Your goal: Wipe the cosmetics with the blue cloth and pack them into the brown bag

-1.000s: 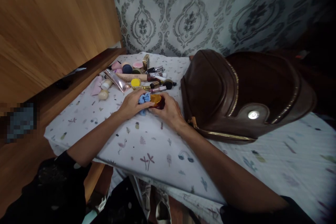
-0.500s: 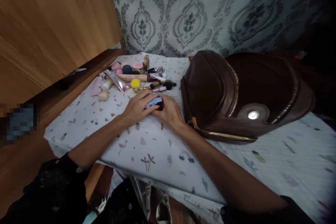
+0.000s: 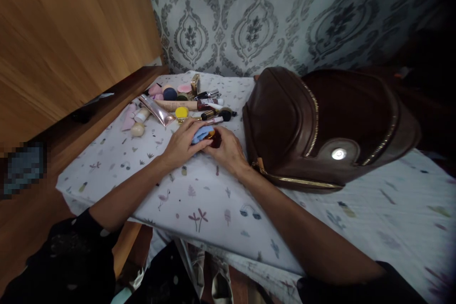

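Pressing the blue cloth (image 3: 202,134): the left hand (image 3: 182,144), centre of the frame, pinches it between thumb and fingers against the top of a small amber jar (image 3: 216,140).
Amber jar: centre of the frame, between the two hands, an orange-gold edge showing beside the blue cloth.
Right hand (image 3: 230,151): curled around the jar's right side, its far fingertips hidden.
Blue cloth on amber jar: probably best worked with the right hand as a firm clamp — the left alone moving, with light, even pressure and the cloth spread flat under the fingers.
Cosmetics (image 3: 181,112): above centre, just beyond the hands — short strokes should avoid nudging them.
Brown backpack (image 3: 285,128): right half of the frame, near the right wrist.
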Demonstrator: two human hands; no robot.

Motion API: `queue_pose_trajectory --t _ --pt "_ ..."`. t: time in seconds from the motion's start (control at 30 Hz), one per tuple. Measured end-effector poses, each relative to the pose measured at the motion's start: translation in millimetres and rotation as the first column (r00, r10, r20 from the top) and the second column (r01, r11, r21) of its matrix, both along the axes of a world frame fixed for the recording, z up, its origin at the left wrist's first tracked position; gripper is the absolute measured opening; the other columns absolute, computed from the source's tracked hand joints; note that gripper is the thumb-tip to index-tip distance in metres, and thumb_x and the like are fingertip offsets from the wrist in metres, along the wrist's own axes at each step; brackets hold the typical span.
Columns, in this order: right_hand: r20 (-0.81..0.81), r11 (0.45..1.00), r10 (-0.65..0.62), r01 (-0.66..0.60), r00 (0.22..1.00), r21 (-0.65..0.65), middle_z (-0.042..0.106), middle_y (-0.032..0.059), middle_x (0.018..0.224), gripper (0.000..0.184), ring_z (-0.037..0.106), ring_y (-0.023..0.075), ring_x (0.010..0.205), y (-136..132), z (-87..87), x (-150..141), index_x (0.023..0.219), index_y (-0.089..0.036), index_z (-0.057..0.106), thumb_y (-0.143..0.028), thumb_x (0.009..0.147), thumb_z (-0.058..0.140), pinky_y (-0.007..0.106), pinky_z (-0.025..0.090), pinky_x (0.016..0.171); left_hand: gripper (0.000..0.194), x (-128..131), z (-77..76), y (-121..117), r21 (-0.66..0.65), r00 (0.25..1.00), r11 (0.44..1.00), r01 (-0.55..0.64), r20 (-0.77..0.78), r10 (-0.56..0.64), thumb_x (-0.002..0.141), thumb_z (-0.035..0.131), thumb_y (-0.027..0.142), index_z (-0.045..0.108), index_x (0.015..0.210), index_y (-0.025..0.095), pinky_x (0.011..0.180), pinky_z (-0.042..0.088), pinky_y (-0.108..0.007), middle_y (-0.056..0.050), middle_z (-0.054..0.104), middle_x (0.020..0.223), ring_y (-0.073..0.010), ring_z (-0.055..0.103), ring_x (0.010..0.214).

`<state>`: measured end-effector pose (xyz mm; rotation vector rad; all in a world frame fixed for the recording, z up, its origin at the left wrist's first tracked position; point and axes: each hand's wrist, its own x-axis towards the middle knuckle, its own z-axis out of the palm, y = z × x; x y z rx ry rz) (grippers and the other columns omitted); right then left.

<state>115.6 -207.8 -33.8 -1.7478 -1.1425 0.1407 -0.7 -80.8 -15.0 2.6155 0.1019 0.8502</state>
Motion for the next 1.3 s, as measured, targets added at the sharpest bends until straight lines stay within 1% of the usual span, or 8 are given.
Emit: queue_pose_trajectory --t 0.23,0.33,0.53,0.77,0.87,1.0,1.1,1.3 --pt "-0.228 0.992 0.005 0.024 0.974 0.126 0.072 0.0075 0.093 0.038 0.065 0.0213 0.078 4 -3.3 0 0.101 -0.017 0.063 -0.036 0.069 0.073 0.036 0.052 0.073 0.054 -1 0.8 2 -0.165 0.998 0.985 -0.054 -0.050 0.046 0.091 0.057 0.055 0.045 0.131 0.021 0.091 0.049 -0.039 -0.009 0.062 0.118 -0.0244 0.061 0.104" --pt "-0.341 0.984 0.019 0.043 0.940 0.172 0.072 0.0071 0.092 0.044 0.066 0.0225 0.081 8 -5.0 2 0.097 -0.018 0.063 -0.039 0.063 0.079 0.037 0.053 0.076 0.061 -2 -0.1 3 -0.208 0.996 0.976 -0.065 -0.070 0.052 0.086 0.062 0.059 0.043 0.130 0.022 0.087 0.050 -0.037 -0.009 0.063 0.117 -0.0248 0.062 0.102" --pt "-0.503 0.972 0.047 0.077 0.863 0.223 0.073 0.0057 0.094 0.039 0.067 0.0235 0.090 10 -5.0 4 0.091 -0.020 0.062 -0.041 0.063 0.080 0.039 0.055 0.084 0.083 0 -4.5 1 -0.103 0.994 0.993 -0.064 -0.092 0.055 0.071 0.079 0.059 0.038 0.135 0.024 0.095 0.048 -0.044 -0.011 0.057 0.129 -0.0321 0.057 0.117" --pt "-0.477 0.970 0.135 -0.019 0.868 0.240 0.071 0.0072 0.104 0.049 0.068 0.0240 0.098 8 -4.0 0 0.111 -0.020 0.060 -0.041 0.069 0.076 0.040 0.055 0.089 0.056 0 -2.9 -1 -0.020 0.998 0.998 -0.055 -0.005 0.055 0.084 0.068 0.052 0.045 0.126 0.021 0.096 0.048 -0.043 -0.010 0.056 0.123 -0.0286 0.055 0.115" --pt "-0.470 0.974 0.142 -0.039 0.871 0.222 0.071 0.0063 0.097 0.046 0.068 0.0234 0.090 5 -2.2 0 0.114 -0.020 0.062 -0.047 0.077 0.068 0.037 0.057 0.077 0.051 -2 0.9 -1 -0.020 1.000 1.000 -0.019 0.011 0.019 0.087 0.065 0.048 0.047 0.126 0.021 0.097 0.047 -0.042 -0.010 0.057 0.121 -0.0273 0.056 0.113" --pt "-0.506 0.972 0.166 -0.055 0.846 0.227 0.067 0.0022 0.083 0.035 0.065 0.0198 0.073 2 -2.0 2 0.104 -0.022 0.063 -0.050 0.082 0.061 0.032 0.056 0.063 0.042 -4 4.8 2 -0.028 0.999 0.999 0.031 0.025 -0.030 0.092 0.058 0.043 0.050 0.127 0.021 0.098 0.046 -0.041 -0.010 0.060 0.119 -0.0259 0.056 0.111" --pt "-0.550 0.972 0.172 -0.049 0.817 0.231 0.065 0.0003 0.077 0.032 0.064 0.0186 0.067 3 -4.9 4 0.101 -0.024 0.061 -0.050 0.082 0.062 0.033 0.056 0.063 0.038 -4 6.0 6 -0.043 0.998 0.998 0.055 0.036 -0.053 0.094 0.054 0.041 0.053 0.126 0.020 0.099 0.045 -0.040 -0.010 0.061 0.118 -0.0253 0.057 0.110" --pt "-0.570 0.975 0.173 -0.059 0.803 0.212 0.067 0.0020 0.075 0.045 0.065 0.0195 0.063 6 -7.9 6 0.112 -0.019 0.062 -0.050 0.081 0.065 0.035 0.056 0.065 0.040 -2 4.9 12 -0.093 0.994 0.991 0.096 0.052 -0.092 0.094 0.053 0.046 0.055 0.124 0.019 0.099 0.045 -0.039 -0.010 0.063 0.117 -0.0247 0.058 0.110"
